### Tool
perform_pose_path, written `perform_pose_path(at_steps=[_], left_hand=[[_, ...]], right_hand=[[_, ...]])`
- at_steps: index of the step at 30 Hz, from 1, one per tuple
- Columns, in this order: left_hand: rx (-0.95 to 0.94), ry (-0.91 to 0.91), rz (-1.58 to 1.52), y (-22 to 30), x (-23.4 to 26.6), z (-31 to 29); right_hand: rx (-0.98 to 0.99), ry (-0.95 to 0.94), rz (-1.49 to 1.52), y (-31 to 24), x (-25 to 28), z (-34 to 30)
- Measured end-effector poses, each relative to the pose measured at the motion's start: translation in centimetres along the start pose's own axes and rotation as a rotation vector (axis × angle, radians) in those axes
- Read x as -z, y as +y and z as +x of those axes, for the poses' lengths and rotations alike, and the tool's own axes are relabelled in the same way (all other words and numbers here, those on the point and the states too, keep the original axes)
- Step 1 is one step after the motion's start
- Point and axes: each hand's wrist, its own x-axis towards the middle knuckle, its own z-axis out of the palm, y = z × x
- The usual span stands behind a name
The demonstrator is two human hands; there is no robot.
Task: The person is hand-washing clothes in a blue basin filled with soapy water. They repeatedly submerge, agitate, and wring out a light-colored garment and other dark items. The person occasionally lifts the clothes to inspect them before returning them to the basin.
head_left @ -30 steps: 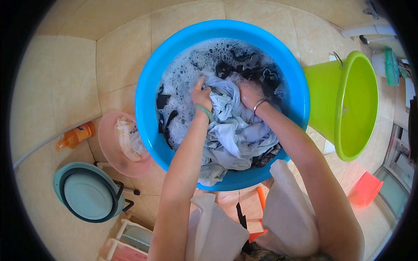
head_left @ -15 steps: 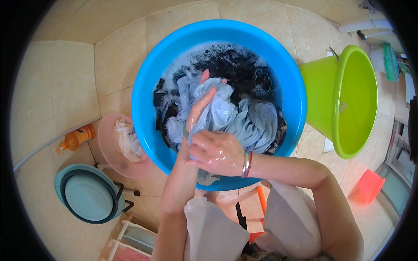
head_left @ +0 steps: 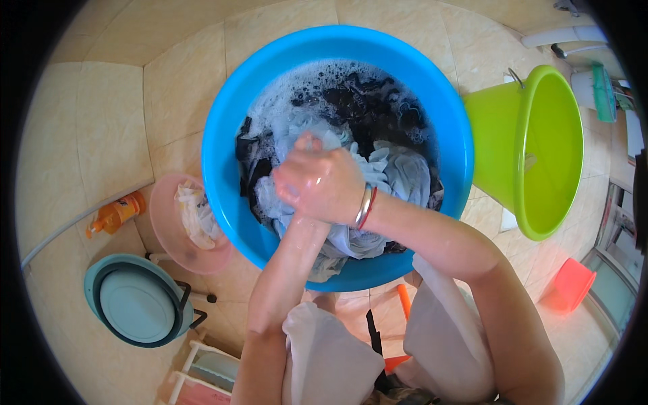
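A large blue tub (head_left: 226, 101) holds dark, foamy water with soaked clothes. My right hand (head_left: 324, 182), with a silver bangle and a red band at its wrist, is closed over my left hand (head_left: 308, 142) near the tub's middle. Only the fingertips and wrist of my left hand show; the rest is covered. Both hands are bunched on a wet light-blue garment (head_left: 405, 169), and the part between them is hidden. More of that cloth spreads beneath and to the right. Black clothes (head_left: 351, 101) lie in the suds at the far side.
A lime-green bucket (head_left: 496, 148) lies tipped right of the tub. To the left are a pink basin (head_left: 169, 236) with white cloth, an orange bottle (head_left: 118, 212) and a teal basin (head_left: 135, 307). A red container (head_left: 572, 287) sits at far right.
My right hand has slid forward from my left wrist onto the left hand. The left hand's outstretched fingers are now mostly covered, and the lifted cloth is lower.
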Motion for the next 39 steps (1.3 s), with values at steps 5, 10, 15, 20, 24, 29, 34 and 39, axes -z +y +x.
perform_pose_path(at_steps=[5,10,15,20,24,29,34,39], left_hand=[[0.948,-0.771,-2.504,-1.7,-0.7,-0.4],[0.626,-0.553,-2.707,-2.9,-4.2,1.9],[0.492,-0.354,-2.337,-1.7,-7.7,3.0],[0.452,-0.21,-2.009,1.2,-11.3,4.1],[0.575,-0.334,-2.18,2.3,-11.6,5.6],[0.627,-0.508,-2.423,-1.2,-6.0,3.6],[0.341,-1.169,-2.843,-4.3,-3.1,1.8],[0.256,-1.125,-2.868,-4.7,-3.4,0.8]], right_hand=[[-0.343,0.022,-0.022,9.3,0.3,-0.2],[-0.54,0.197,-0.048,14.5,0.4,-3.1],[-0.363,-0.17,-0.054,12.1,1.2,-7.7],[-0.509,-0.458,-0.26,14.3,-1.1,-7.1],[-0.625,-0.549,-0.309,17.5,-2.8,-7.1],[-0.332,-0.029,0.102,9.1,0.4,-5.8],[-0.004,-0.175,0.153,-2.1,2.5,-5.1],[0.103,-0.081,0.094,-4.0,1.3,-2.4]])
